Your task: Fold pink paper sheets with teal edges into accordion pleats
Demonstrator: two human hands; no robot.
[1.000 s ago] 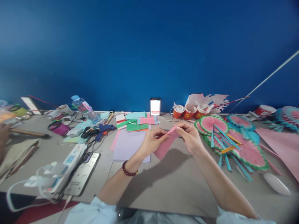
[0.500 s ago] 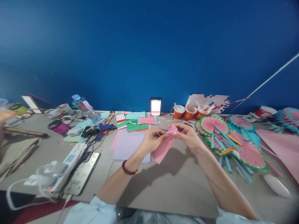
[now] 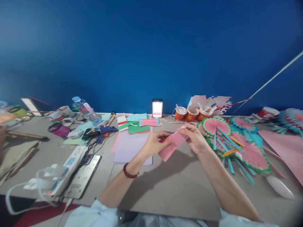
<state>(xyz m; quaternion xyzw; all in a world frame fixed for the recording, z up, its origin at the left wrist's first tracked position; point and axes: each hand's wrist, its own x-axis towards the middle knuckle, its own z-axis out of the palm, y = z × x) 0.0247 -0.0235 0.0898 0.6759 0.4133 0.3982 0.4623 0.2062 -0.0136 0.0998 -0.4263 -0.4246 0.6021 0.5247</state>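
Between my two hands a strip of pink paper [image 3: 168, 152] is held tilted above the table, its loose end hanging toward the lower left. My left hand [image 3: 155, 143] pinches the paper near its middle, thumb on the near face. My right hand [image 3: 193, 138] grips the upper right end, where the fingers partly hide the paper. Behind my left hand lie lilac paper sheets [image 3: 129, 148] with green paper pieces [image 3: 139, 128] beyond them. Right of my right hand are pleated pink paper fans [image 3: 216, 126] with green edges and blue strips.
A power strip [image 3: 71, 164], a phone [image 3: 82, 176] and a blue glue gun [image 3: 104, 131] lie at left, near a tilted bottle [image 3: 86, 110]. Red paper cups [image 3: 180, 114] stand along the blue wall [image 3: 151, 56]. A white mouse [image 3: 280, 187] sits at right. Another person's hand [image 3: 2, 138] shows at far left.
The pink paper has turned toward level and shows more of its length. My left fingers have shifted along it, and my right hand has moved slightly right.
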